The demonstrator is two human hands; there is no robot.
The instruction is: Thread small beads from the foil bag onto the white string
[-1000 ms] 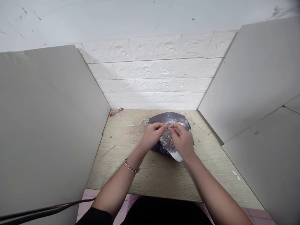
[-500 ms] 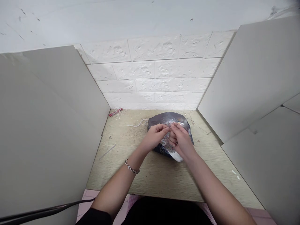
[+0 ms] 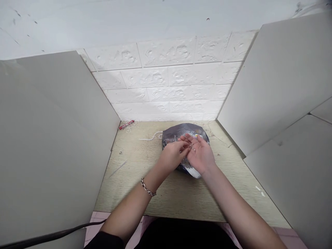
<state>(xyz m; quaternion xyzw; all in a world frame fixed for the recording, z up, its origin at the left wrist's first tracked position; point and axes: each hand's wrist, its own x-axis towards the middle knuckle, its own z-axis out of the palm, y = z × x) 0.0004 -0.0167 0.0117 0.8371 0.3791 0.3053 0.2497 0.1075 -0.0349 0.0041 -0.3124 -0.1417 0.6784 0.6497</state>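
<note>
A dark, shiny bag (image 3: 171, 133) of small mixed beads lies on the wooden table (image 3: 166, 193), partly hidden by both hands. My right hand (image 3: 199, 155) is turned palm up over the bag with its fingers stretched out, and tiny beads rest on the palm. My left hand (image 3: 173, 155), with a chain bracelet on its wrist, reaches across, and its pinched fingertips touch the right palm. What the left fingertips hold is too small to make out.
Grey boards (image 3: 52, 138) wall in the table on both sides, with a white brick wall behind. A strand of white beads (image 3: 151, 136) and a small red item (image 3: 126, 124) lie at the back left. A thin stick (image 3: 118, 168) lies left. A black cable (image 3: 52, 234) crosses bottom left.
My right hand has turned over and opened palm up. My left hand has moved right, its fingertips now on the right palm. Earlier both hands pinched together above the bag.
</note>
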